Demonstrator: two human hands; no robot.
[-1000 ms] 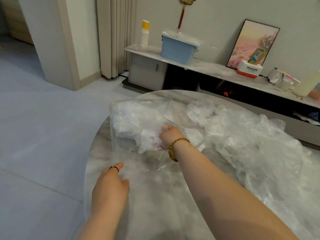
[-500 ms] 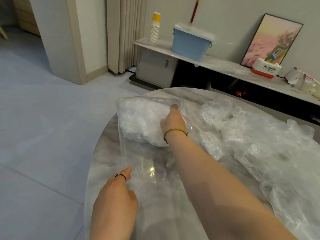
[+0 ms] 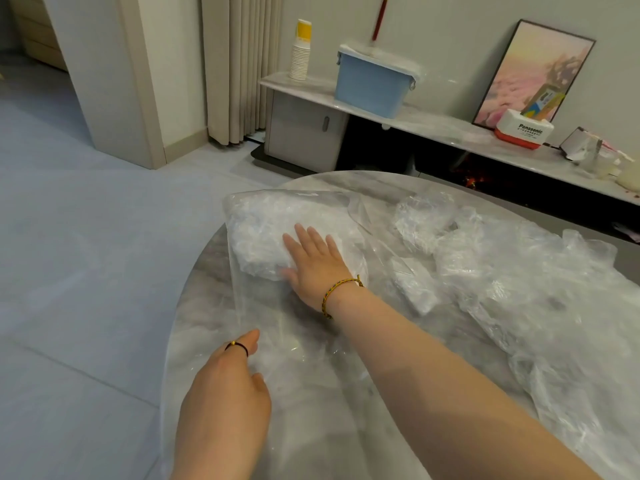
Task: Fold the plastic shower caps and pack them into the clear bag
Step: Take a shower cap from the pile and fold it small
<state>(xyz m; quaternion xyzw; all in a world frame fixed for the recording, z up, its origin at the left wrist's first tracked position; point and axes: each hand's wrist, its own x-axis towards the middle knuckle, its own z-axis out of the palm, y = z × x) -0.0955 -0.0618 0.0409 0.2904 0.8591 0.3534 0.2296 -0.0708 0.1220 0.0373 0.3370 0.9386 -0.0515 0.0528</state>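
A large clear bag point(image 3: 263, 306) lies on the round marble table point(image 3: 346, 185), its far end stuffed with folded white shower caps point(image 3: 263, 233). My right hand point(image 3: 313, 263) lies flat with straight fingers on that packed bundle, apparently inside the bag's mouth. My left hand point(image 3: 228, 386) holds the bag's near edge at the table's rim, its fingers curled down onto the film. A heap of loose crinkled shower caps point(image 3: 519, 271) covers the right side of the table. One small folded cap point(image 3: 415, 292) lies between the bag and the heap.
Behind the table runs a low marble shelf point(image 3: 450, 129) with a blue lidded bin point(image 3: 372, 84), a stack of paper cups point(image 3: 300, 51), a Panasonic box point(image 3: 523, 133) and a framed picture point(image 3: 533, 67). Tiled floor point(image 3: 86, 271) lies to the left.
My right hand has gone from a closed grip deep in the bag to a flat palm on the packed caps. The left hand has kept its hold on the bag's near edge.
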